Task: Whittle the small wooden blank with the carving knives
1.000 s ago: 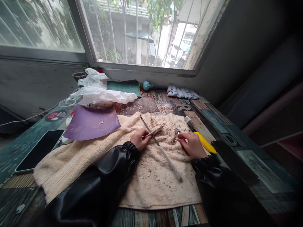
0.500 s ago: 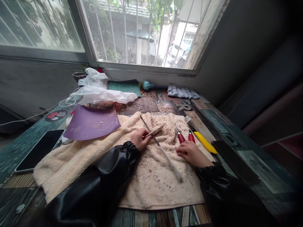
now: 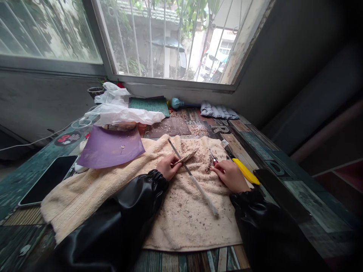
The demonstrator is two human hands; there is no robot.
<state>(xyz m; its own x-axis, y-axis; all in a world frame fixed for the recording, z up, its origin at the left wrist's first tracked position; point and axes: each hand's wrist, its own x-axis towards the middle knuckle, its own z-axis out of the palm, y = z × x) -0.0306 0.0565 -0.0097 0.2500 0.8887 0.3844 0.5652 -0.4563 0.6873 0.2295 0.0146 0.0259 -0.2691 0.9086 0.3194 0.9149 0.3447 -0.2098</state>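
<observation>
My left hand [image 3: 168, 166] is closed around the near end of a small carved wooden piece [image 3: 187, 156] that rests on a beige towel [image 3: 181, 211] strewn with wood shavings. A long thin metal file [image 3: 190, 176] lies diagonally across the towel, under the wooden piece. My right hand [image 3: 231, 175] lies over two red-handled carving tools [image 3: 214, 159], fingers curled on one of them; only its blade and a bit of red handle show. Both arms wear shiny black sleeves.
A yellow utility knife [image 3: 245, 171] lies just right of my right hand. A purple sheet [image 3: 110, 147], white plastic bags [image 3: 121, 113], a green cutting mat [image 3: 149, 104] and a phone [image 3: 45, 181] sit left and behind. A window runs along the far edge.
My right hand, pulled back a moment ago with both red handles showing, has moved forward again over the carving tools. The left hand and wooden piece have stayed put.
</observation>
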